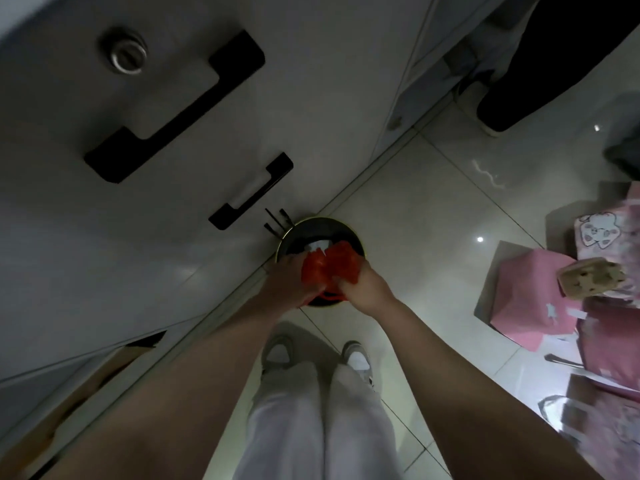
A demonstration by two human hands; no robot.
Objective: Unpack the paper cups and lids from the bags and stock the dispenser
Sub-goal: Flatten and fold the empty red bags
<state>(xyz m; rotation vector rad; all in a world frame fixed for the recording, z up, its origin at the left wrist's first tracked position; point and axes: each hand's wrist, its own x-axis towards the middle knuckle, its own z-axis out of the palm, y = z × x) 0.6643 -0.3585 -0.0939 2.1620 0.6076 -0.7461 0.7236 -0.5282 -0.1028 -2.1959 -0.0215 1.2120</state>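
Your fingers are curled tight: left hand [289,284] and right hand [363,289] both grip the crumpled thin red plastic bag [329,265] over the round black gold-rimmed bin [346,227] by the grey cabinet [173,98]. Bag looks light, soft, slippery; bunch it midway. Long axis runs left-right, mouth direction unclear. Pink paper bags [523,296] lie far right.

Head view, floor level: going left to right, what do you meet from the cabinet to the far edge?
Cabinet → left hand → red bag, held over the round bin → right hand → pink bags on the tiled floor.
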